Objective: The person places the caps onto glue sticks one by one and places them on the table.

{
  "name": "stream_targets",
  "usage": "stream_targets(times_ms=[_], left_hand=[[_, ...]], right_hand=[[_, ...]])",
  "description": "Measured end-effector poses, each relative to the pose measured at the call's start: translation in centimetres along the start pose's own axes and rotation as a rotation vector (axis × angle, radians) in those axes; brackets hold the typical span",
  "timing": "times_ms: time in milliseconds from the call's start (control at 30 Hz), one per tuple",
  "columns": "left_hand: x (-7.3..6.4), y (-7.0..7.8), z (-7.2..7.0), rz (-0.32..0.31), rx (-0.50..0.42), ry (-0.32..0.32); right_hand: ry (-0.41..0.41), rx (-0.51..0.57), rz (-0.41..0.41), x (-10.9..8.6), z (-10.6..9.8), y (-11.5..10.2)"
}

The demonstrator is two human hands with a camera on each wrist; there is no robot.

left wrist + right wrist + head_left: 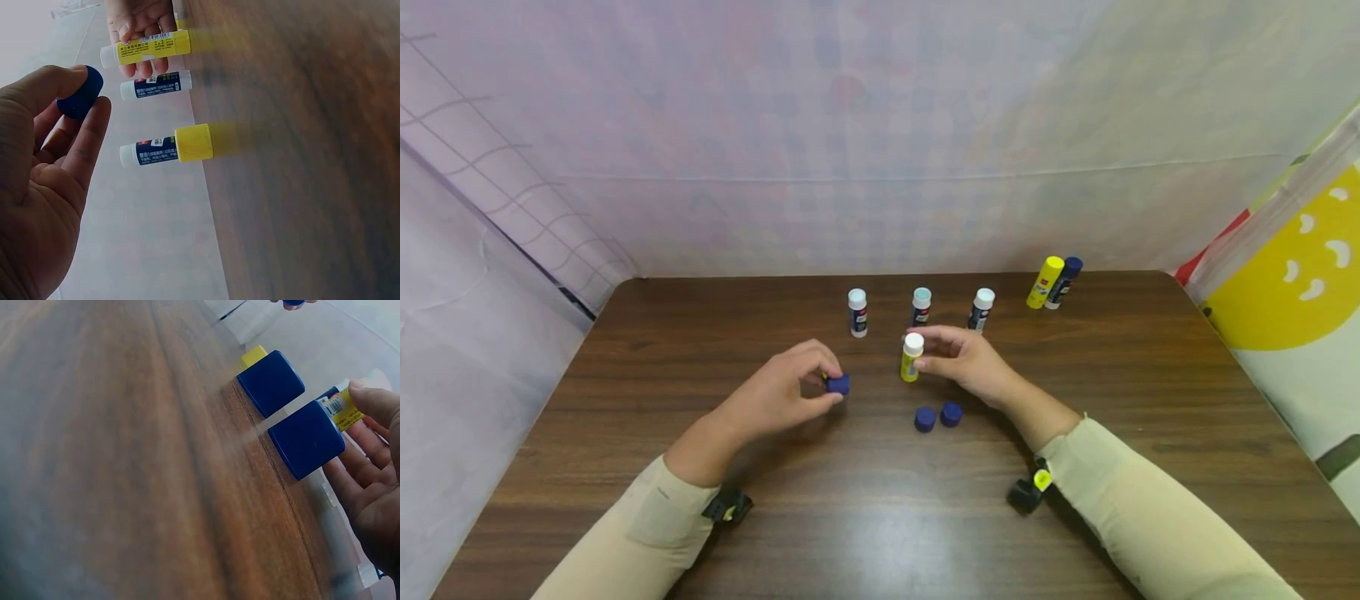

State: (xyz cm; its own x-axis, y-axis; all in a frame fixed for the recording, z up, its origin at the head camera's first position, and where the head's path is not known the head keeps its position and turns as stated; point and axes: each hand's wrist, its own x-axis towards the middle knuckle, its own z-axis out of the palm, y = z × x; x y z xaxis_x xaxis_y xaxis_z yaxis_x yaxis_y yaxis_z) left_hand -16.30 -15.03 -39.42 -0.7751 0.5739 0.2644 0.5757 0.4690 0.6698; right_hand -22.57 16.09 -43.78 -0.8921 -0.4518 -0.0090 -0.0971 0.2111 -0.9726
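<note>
My left hand (786,390) pinches a dark blue cap (84,94) between thumb and fingertips, a little above the table. A yellow cap (195,142) stands on the table near that hand, almost hidden by the fingers in the head view. My right hand (966,363) holds an upright yellow glue stick (910,365) between thumb and fingers; its white top is uncapped. Whether its base touches the table I cannot tell. Two more blue caps, one (925,419) beside the other (951,414), sit nearer to me, below the right hand.
Three uncapped navy glue sticks stand in a row behind the hands: a left one (858,314), a middle one (921,307) and a right one (981,309). At the back right are a capped yellow stick (1046,282) and a capped navy stick (1064,283). A cloth backdrop (880,167) hangs behind the table.
</note>
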Motion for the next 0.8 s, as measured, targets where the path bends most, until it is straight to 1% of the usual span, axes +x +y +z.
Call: stream_targets(times_ms=[233,467,633,800], left_hand=[[-0.09,0.01,-0.01,0.008,-0.006,0.002],[-0.08,-0.12,0.01,0.014,-0.005,0.005],[-0.09,-0.05,0.03,0.006,-0.008,0.005],[-0.04,0.07,0.02,0.008,-0.007,0.007]], right_hand=[[-0.024,0.002,0.009,0.03,0.07,0.2],[-0.052,0.017,-0.001,0.12,0.18,0.36],[-0.056,0.026,0.002,0.15,0.34,0.47],[-0.05,0.024,-0.015,0.09,0.36,0.43]])
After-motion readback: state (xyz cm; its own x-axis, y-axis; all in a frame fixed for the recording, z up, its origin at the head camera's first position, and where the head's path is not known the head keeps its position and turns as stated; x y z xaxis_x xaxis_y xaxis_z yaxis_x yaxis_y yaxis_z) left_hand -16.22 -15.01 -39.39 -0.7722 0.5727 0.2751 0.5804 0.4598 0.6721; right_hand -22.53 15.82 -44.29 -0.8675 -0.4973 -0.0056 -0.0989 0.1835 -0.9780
